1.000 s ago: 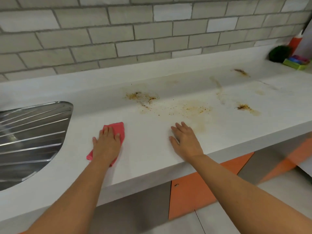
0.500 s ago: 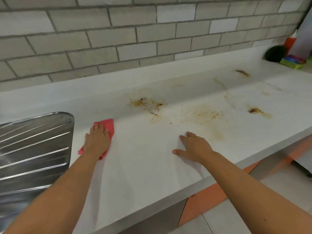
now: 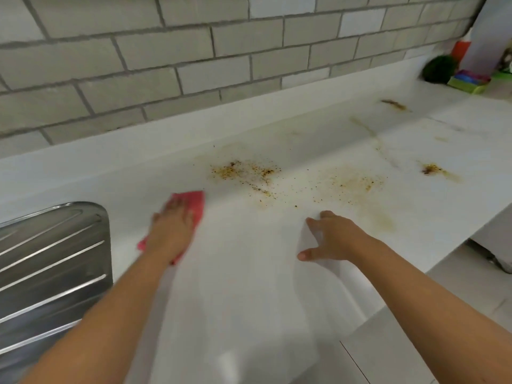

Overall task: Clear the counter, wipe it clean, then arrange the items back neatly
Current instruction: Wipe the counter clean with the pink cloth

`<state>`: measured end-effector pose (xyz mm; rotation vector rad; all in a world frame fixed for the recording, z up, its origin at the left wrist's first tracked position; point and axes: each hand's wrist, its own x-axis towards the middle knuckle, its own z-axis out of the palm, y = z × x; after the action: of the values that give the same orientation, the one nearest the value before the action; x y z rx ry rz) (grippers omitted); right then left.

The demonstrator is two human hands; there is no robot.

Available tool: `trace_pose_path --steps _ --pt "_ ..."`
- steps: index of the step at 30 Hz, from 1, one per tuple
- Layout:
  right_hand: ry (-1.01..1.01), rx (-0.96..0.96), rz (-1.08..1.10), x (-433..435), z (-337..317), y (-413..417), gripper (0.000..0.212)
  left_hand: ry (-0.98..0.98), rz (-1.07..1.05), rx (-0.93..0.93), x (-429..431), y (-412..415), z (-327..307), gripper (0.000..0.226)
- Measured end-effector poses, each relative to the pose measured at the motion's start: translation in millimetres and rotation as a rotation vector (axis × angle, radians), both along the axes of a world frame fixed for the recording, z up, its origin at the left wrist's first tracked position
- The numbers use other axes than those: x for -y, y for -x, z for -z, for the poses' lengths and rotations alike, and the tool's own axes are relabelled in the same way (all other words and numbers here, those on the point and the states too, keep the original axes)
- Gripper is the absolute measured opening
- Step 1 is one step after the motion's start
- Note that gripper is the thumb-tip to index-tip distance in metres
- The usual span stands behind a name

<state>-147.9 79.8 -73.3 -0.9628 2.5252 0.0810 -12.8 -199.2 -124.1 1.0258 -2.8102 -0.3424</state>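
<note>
My left hand (image 3: 170,230) presses flat on a pink cloth (image 3: 195,202) on the white counter (image 3: 249,286), just right of the steel drainboard. The cloth's far corner sticks out past my fingertips, close to the raised back ledge. My right hand (image 3: 331,236) rests on the counter with fingers spread and nothing in it. Brown and yellow spice stains lie beyond both hands: one patch (image 3: 243,171) near the ledge, a wider smear (image 3: 349,184) to its right, and a small spot (image 3: 432,170) further right.
A ribbed steel drainboard (image 3: 52,261) fills the left side. At the far right corner stand a dark green scrubber (image 3: 439,69), a stack of coloured sponges (image 3: 469,81) and an orange bottle (image 3: 461,49). A grey tiled wall (image 3: 194,51) runs behind the ledge.
My left hand has slid the pink cloth away from me toward the back ledge and the stains. My right hand has turned and spread on the counter. The view has shifted closer.
</note>
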Motion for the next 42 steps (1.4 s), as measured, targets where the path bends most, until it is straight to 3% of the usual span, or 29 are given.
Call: trace_pose_path --steps 5,9,12,14,18,21,25,30,32,37,39,42 --pt "-0.002 -0.001 0.005 1 0 -1 0.095 -0.032 -0.153 0.072 69 57 -6 0.051" --pt "-0.007 0.001 0.007 4 -3 0 0.096 -0.044 0.113 0.043 0 105 -5 0.051" --pt "0.004 0.01 0.018 2 -5 -3 0.096 -0.045 0.376 0.059 -74 84 1 0.051" --pt "0.012 0.017 0.019 0 -6 -4 0.096 -0.053 0.433 0.051 -80 62 4 0.051" --pt "0.024 0.029 0.025 0 -3 -2 0.097 0.034 0.205 0.049 0 63 -2 0.05" --pt "0.031 0.039 0.036 1 1 0 0.099 -0.016 0.038 0.095 34 93 -10 0.051" --pt "0.043 0.031 0.033 1 1 0 0.099 -0.013 0.229 0.064 -30 129 -7 0.05" --pt "0.1 0.024 0.069 -2 1 -3 0.102 -0.086 0.532 0.048 -95 77 0 0.053" --pt "0.126 0.017 0.087 -2 2 -3 0.103 -0.07 0.512 0.058 -72 73 -1 0.052" --pt "0.163 0.004 0.096 -2 7 -1 0.103 -0.022 0.148 0.109 -11 124 -11 0.051" --pt "0.178 0.001 0.093 -3 9 -1 0.105 -0.048 0.193 0.075 -33 135 -9 0.051" --pt "0.181 -0.007 0.079 -6 9 -2 0.106 -0.092 0.425 0.041 -95 108 -3 0.052"
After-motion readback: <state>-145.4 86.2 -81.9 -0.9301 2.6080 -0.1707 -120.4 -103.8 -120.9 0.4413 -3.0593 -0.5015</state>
